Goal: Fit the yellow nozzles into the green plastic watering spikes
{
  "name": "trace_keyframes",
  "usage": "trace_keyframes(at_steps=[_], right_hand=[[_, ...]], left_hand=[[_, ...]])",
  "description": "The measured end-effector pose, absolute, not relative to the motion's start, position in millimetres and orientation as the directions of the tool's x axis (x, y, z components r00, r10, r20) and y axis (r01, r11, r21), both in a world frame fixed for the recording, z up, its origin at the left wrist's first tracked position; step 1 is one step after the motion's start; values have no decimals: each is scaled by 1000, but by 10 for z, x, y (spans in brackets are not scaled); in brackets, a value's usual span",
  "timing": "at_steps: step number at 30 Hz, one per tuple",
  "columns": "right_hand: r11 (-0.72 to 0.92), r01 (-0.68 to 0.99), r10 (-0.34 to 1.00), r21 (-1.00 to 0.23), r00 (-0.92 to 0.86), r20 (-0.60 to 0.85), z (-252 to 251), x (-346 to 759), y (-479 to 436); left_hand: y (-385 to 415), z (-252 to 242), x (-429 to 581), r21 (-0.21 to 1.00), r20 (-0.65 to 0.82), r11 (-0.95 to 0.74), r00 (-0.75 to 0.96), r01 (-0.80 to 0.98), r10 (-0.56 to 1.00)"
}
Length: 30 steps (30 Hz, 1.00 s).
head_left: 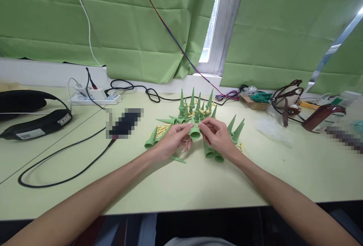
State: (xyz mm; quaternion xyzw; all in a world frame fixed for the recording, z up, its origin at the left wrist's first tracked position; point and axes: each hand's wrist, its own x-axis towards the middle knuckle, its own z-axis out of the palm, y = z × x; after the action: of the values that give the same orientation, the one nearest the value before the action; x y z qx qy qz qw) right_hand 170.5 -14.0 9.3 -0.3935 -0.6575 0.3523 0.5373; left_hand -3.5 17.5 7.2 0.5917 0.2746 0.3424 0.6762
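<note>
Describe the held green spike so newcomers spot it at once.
On the pale table, find the green plastic spikes. Among them, the left hand and right hand meet at one hollow spike, its round open end facing the camera. Only this one is held between both hands.

On my remote view, I held the bare left forearm and right forearm slanting inward. My left hand pinched, lower fingers loosely curled; my right hand arched, fingertips near the left's.
</note>
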Motion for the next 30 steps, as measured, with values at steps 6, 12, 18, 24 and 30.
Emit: trace_keyframes(at_steps=[6,12,18,24,30], right_hand=[[455,191,890,-870,-121,439,75,1728,-124],[451,226,893,-864,-110,437,86,1726,-125],[444,227,896,-867,-104,432,67,1734,-108],[406,220,914,-887,-90,396,61,1725,-105],[353,244,935,-903,-66,347,68,1716,-103]], left_hand=[[182,81,-73,988,140,-155,569,-23,810],[146,127,-90,914,268,-385,525,126,808],[139,78,-69,792,470,-588,449,168,760],[123,32,-75,506,664,-804,453,314,595],[135,-21,-71,330,751,-878,468,346,466]])
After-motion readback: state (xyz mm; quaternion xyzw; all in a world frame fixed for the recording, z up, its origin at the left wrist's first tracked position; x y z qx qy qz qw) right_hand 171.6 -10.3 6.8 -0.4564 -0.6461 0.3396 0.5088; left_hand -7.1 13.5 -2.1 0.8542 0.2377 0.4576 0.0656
